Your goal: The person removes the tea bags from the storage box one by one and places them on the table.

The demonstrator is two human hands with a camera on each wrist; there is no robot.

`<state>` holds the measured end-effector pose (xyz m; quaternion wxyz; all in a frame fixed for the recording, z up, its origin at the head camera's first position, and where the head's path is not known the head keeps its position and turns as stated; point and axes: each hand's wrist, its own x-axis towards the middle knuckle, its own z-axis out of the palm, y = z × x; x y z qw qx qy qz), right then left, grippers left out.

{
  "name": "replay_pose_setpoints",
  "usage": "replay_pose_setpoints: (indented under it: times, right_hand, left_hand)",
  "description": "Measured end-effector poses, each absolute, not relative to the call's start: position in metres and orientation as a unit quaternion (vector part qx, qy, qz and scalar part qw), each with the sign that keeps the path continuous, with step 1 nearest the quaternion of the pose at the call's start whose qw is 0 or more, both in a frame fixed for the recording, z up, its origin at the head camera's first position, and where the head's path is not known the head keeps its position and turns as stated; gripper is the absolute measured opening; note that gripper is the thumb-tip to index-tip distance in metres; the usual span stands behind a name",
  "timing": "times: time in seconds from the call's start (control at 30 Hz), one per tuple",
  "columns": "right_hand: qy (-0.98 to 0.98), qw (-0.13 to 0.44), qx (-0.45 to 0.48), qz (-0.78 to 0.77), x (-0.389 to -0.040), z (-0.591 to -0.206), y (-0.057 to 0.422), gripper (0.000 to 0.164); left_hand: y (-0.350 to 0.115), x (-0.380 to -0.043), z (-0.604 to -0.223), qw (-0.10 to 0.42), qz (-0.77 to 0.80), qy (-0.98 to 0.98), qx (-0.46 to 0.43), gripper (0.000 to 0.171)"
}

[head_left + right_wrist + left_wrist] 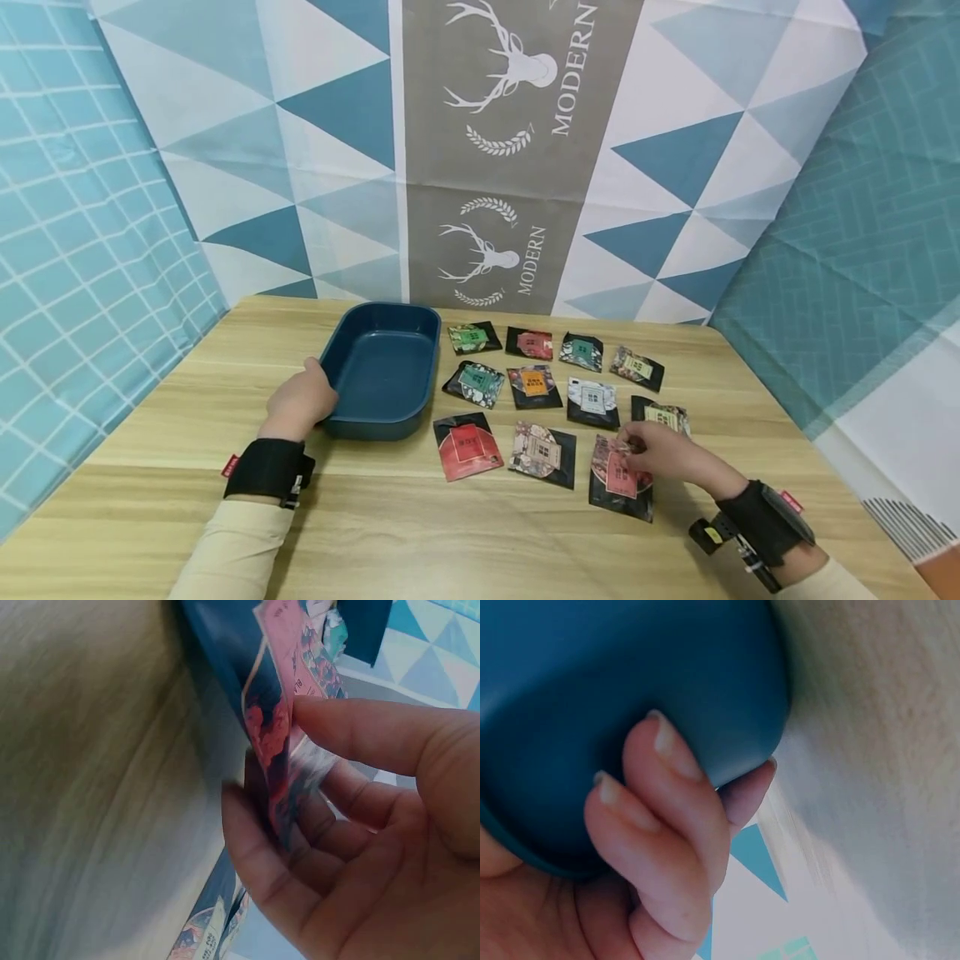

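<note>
A dark blue rectangular dish (382, 375) stands on the wooden table, left of the middle. My left hand (303, 398) grips its left rim; in the left wrist view the curled fingers (667, 817) press the outer wall. At the front right, my right hand (663, 450) pinches a black sachet with a pink-red label (621, 479) between thumb and fingers. In the right wrist view that sachet (281, 697) stands on edge, slightly bent, with fingertips behind it. Beside it on the left lies a sachet with a beige label (543, 452), then one with a red front (467, 446).
Several more sachets lie in rows right of the dish, including an orange-labelled one (535, 386), a white one (592, 402) and a green one (474, 337). A yellow-labelled sachet (663, 412) lies just behind my right hand. Patterned cloth (480, 167) hangs behind the table.
</note>
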<state>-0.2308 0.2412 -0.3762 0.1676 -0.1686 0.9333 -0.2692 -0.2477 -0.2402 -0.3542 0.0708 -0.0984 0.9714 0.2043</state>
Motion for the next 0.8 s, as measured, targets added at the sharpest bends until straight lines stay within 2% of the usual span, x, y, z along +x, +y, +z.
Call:
replay_pose_setpoints:
  times: [0.1,0.4,0.7,0.8]
  right_hand:
    - [0.943,0.152,-0.148,-0.258,-0.231,-0.378,0.238,0.008]
    - [0.947,0.103,-0.168,-0.255,-0.229,-0.385,0.233,0.011]
    - [0.946,0.073,-0.172,-0.265,-0.230,-0.377,0.222,0.012]
    - [0.944,0.070,-0.179,-0.269,-0.230,-0.375,0.213,0.010]
  left_hand:
    - [-0.243,-0.249,-0.355,0.075,0.208,0.971,-0.090,0.064]
    - [-0.251,-0.248,-0.355,0.094,0.219,0.969,-0.071,0.064]
    - [-0.266,-0.242,-0.349,0.153,0.314,0.936,-0.051,0.073]
    - [-0.272,-0.235,-0.342,0.143,0.315,0.936,-0.061,0.076]
